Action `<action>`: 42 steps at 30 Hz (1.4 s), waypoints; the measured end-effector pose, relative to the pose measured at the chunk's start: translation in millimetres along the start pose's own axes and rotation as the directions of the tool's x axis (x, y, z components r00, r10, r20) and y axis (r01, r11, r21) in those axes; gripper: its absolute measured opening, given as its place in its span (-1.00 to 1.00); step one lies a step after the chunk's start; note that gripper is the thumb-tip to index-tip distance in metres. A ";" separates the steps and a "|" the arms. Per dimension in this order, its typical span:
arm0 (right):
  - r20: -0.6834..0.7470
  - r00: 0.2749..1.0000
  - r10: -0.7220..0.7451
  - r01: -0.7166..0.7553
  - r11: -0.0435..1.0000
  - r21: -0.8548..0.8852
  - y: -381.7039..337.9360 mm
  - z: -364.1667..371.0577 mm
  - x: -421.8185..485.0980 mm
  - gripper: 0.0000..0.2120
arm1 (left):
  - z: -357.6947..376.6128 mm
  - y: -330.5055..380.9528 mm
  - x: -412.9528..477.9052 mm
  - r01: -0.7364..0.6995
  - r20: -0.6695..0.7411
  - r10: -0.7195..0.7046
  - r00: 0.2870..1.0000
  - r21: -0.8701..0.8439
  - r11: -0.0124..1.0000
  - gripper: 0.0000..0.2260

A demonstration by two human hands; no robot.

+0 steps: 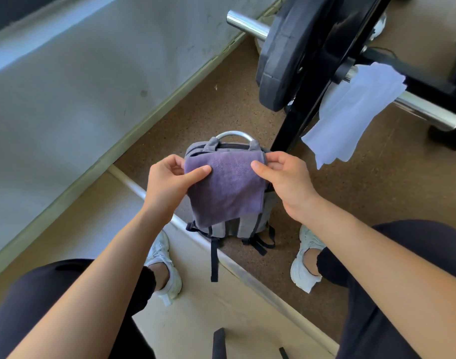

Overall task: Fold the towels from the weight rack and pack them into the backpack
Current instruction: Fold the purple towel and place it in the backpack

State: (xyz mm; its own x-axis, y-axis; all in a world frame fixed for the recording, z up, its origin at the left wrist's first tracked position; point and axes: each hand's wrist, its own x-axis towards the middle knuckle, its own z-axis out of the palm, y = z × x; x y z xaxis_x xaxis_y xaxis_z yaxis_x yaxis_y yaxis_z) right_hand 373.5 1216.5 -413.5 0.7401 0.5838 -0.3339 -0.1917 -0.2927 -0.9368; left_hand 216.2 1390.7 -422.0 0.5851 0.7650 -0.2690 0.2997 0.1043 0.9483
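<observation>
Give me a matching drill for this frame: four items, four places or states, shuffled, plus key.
Items:
1. purple towel
2. white towel
3. backpack
4. weight plate

Places or states:
A. draped over the steel bar
B. on the floor between the feet
C. held up by both hands at its top corners
D. mounted on the bar's end

Pairs: 1-C, 2-A, 3-B, 4-D

Two towels: a purple one [225, 187] at centre, a white one [351, 112] at 2 o'clock. One backpack [247, 226]. Two weight plates [286, 55].
</observation>
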 end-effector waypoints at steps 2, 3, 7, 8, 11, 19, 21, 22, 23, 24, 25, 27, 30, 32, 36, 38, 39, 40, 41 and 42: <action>0.011 0.998 -0.054 0.054 0.999 -0.006 -1.5 -0.8 1.2 -0.56 | -1.4 0.5 0.2 -0.080 -0.034 0.081 0.996 0.029 0.996 -0.61; 0.053 0.995 -0.088 0.090 0.995 -0.041 -1.7 -2.1 2.1 -0.47 | -2.5 1.2 0.5 -0.120 -0.029 0.122 0.992 0.063 0.991 -0.58; 0.241 0.957 -0.159 0.244 0.893 -0.378 -5.2 -4.4 5.6 -0.29 | -13.9 4.1 1.6 -0.283 0.123 0.256 0.959 0.322 0.904 -0.44; 0.263 0.950 -0.167 0.272 0.856 -0.440 -5.3 -3.9 6.4 -0.27 | -16.0 3.9 1.6 -0.325 0.174 0.278 0.945 0.393 0.860 -0.36; 0.292 0.940 -0.175 0.313 0.784 -0.537 -5.7 0.6 6.3 -0.25 | -17.8 3.7 0.4 -0.421 0.271 0.322 0.907 0.567 0.708 -0.27; 0.315 0.897 -0.311 0.442 0.647 -0.621 -13.5 -3.9 9.6 -0.85 | -21.6 11.3 -1.6 -0.431 0.307 0.303 0.902 0.607 0.668 -0.71; 0.309 0.908 -0.282 0.415 0.695 -0.587 -15.5 -7.3 13.9 -0.86 | -22.0 14.5 -0.6 -0.329 0.258 0.228 0.939 0.474 0.817 -0.82; 0.306 0.920 -0.246 0.378 0.762 -0.525 -16.8 -8.6 15.1 -0.84 | -22.5 15.9 1.0 -0.260 0.234 0.182 0.955 0.370 0.892 -0.83; 0.308 0.931 -0.198 0.317 0.855 -0.410 -18.8 -9.0 14.8 -0.83 | -22.8 18.3 1.1 -0.198 0.217 0.143 0.966 0.258 0.946 -0.78; 0.317 0.937 -0.144 0.233 0.937 -0.262 -21.0 -8.8 14.0 -0.82 | -23.0 20.6 0.9 -0.138 0.215 0.102 0.971 0.162 0.977 -0.73; 0.327 0.941 -0.090 0.136 0.983 -0.119 -22.8 -7.7 13.2 -0.81 | -21.6 23.8 -0.2 -0.088 0.217 0.067 0.974 0.089 0.992 -0.72; 0.343 0.939 0.018 -0.053 0.994 0.092 -25.6 -3.2 11.4 -0.76 | -15.5 30.3 -3.2 0.062 0.252 -0.051 0.966 -0.037 0.997 -0.74; 0.350 0.924 0.154 -0.254 0.932 0.259 -23.7 3.2 11.1 -0.70 | -7.1 34.7 -6.3 0.384 0.440 -0.276 0.855 -0.179 0.906 -0.55; 0.324 0.918 0.229 -0.324 0.904 0.278 -20.4 4.7 12.6 -0.67 | -1.6 30.6 -9.1 0.447 0.522 -0.302 0.798 -0.174 0.878 -0.52; 0.281 0.923 0.262 -0.347 0.883 0.316 -14.8 3.3 17.3 -0.66 | 8.3 22.1 -14.1 0.492 0.448 -0.436 0.781 -0.010 0.871 -0.64; 0.267 0.930 0.254 -0.335 0.885 0.323 -14.5 2.2 18.9 -0.66 | 10.5 15.4 -11.7 0.483 0.410 -0.437 0.801 -0.011 0.875 -0.68; 0.271 0.930 0.247 -0.330 0.887 0.323 -14.1 1.5 19.4 -0.66 | 11.6 12.3 -10.0 0.449 0.378 -0.403 0.834 -0.039 0.893 -0.73; 0.289 0.928 0.236 -0.327 0.887 0.325 -13.8 0.3 19.7 -0.65 | 12.5 10.3 -9.1 0.396 0.340 -0.350 0.873 -0.075 0.915 -0.78; 0.320 0.922 0.217 -0.323 0.888 0.327 -13.7 -0.9 19.9 -0.65 | 13.2 7.9 -7.5 0.334 0.296 -0.290 0.910 -0.111 0.936 -0.82; 0.364 0.912 0.188 -0.316 0.889 0.331 -14.4 -2.3 19.4 -0.64 | 13.3 5.8 -6.2 0.278 0.251 -0.236 0.939 -0.151 0.948 -0.83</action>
State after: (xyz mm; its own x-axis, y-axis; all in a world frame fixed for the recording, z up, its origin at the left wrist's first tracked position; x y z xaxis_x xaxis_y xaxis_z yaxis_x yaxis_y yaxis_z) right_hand 392.0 1230.4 -406.2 0.4044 0.7529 -0.5192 -0.6172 -0.1942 -0.7624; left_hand 224.4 1378.1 -417.0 0.6682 0.5338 -0.5182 0.3333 0.4080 0.8500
